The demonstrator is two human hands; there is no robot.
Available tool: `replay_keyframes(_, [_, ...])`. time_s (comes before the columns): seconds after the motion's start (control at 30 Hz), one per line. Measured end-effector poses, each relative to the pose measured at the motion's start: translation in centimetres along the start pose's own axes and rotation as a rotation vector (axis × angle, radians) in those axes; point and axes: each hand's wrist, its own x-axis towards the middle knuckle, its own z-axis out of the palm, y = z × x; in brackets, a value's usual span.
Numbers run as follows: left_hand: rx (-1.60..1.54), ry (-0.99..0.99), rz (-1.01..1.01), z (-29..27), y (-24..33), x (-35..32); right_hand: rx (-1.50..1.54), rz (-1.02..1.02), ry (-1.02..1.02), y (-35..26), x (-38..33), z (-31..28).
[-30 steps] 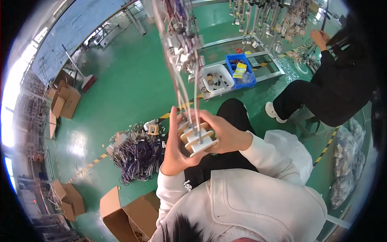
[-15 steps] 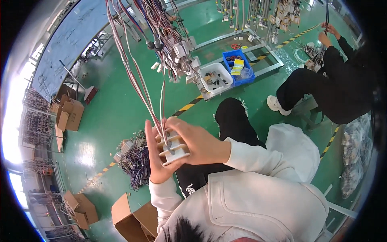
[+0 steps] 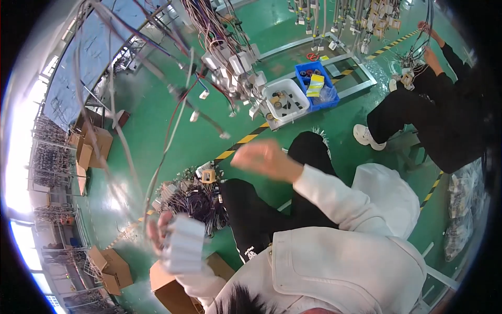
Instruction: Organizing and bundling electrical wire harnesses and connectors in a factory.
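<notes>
My left hand (image 3: 158, 231), blurred, grips a white ribbed plastic block (image 3: 186, 245) by its left side, low and left of my knees. Thin wires (image 3: 157, 180) run down from above toward the block; where they join it is smeared by motion. Raised over my lap, my right hand (image 3: 269, 159) has its fingers loosely stretched, with nothing visible in them. Ahead of it hangs a dense bundle of wires with white connectors (image 3: 230, 63).
A heap of dark cables (image 3: 206, 206) lies on the floor beside my leg, with a cardboard box (image 3: 170, 290) nearer me. A white tub (image 3: 287, 88) and blue bin (image 3: 330, 102) hold small parts on a metal frame (image 3: 361, 83). A co-worker (image 3: 444, 115) sits at right handling wires.
My hands have parted. The left carried the white block down and left, the right let go and rose to the right. The hanging wires swung left.
</notes>
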Motion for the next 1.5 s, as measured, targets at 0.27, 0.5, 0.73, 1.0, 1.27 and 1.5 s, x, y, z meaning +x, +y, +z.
replay_keyframes(0.27, [-0.541, -0.536, -0.569, -9.7, 7.3, 2.9, -0.436, 0.090, 0.689, 19.4, 8.4, -5.2])
replay_keyframes(0.5, [-0.640, -0.253, -0.551, -4.8, 7.7, 2.5, -0.726, 0.233, 0.601, 15.8, 16.9, -3.6])
replay_keyframes(0.73, [-0.663, -0.201, -0.524, -4.0, 5.4, 4.3, -0.603, 0.316, 0.442, 21.6, 20.2, -8.8])
replay_keyframes(1.0, [-0.516, 0.069, -0.061, 0.8, 4.3, 2.4, -0.783, 0.117, 0.649, 19.8, 23.2, -7.2])
replay_keyframes(1.27, [-0.495, -0.119, 0.057, -0.2, 2.3, 3.0, -0.798, -0.123, 0.890, 18.0, 24.5, -7.7])
replay_keyframes(1.5, [-0.637, -0.107, -0.267, 0.8, 4.0, 4.0, -0.985, -0.080, 0.420, 15.5, 23.5, -7.1])
